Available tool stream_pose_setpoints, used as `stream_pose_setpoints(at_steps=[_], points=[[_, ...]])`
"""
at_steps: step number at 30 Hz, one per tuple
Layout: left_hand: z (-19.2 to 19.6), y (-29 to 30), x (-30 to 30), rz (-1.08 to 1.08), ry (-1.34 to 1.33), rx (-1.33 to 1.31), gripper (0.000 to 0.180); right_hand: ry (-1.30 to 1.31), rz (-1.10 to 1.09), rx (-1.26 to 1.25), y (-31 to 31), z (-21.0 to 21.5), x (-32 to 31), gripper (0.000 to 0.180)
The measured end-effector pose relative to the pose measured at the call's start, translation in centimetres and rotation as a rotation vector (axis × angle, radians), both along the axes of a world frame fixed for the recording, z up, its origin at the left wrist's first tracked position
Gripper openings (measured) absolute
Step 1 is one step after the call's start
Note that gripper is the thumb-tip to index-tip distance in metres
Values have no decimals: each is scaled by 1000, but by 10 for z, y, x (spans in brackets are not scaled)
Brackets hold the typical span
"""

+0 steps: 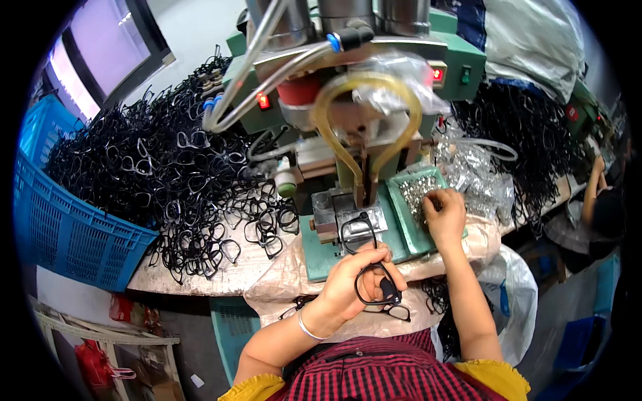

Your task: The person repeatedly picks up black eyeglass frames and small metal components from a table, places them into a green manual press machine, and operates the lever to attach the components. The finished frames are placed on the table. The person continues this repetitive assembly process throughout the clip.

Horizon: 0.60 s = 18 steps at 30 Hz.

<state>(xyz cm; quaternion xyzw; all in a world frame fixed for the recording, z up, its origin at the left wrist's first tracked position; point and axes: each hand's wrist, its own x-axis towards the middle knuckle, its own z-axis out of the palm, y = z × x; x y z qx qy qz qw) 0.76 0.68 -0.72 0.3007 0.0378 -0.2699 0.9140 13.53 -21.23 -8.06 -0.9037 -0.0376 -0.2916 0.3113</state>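
Observation:
My left hand grips a black eyeglass frame by its middle, with one rim reaching forward to the machine's metal fixture. Whether that rim touches the fixture I cannot tell. My right hand is over a green tray of small shiny metal parts. Its thumb and fingers are pinched together at the parts; anything between the fingertips is too small to make out. Just beyond the frame, two upright electrode-like bars come down from a thick yellowish loop.
A green machine with metal cylinders and air hoses stands ahead. Black eyeglass frames are heaped at left, beside a blue crate; another heap lies at right. Clear plastic bags adjoin the tray. Another person's arm shows far right.

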Motion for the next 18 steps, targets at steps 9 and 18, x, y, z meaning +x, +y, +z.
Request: stream_pose_setpoints(at_steps=[9, 18], points=[[-7, 28, -20, -130, -93, 134, 32, 49, -49, -415, 44, -12, 26, 10], [13, 161, -80, 1229, -476, 1373, 7, 68, 92, 1058, -18, -41, -18, 16]])
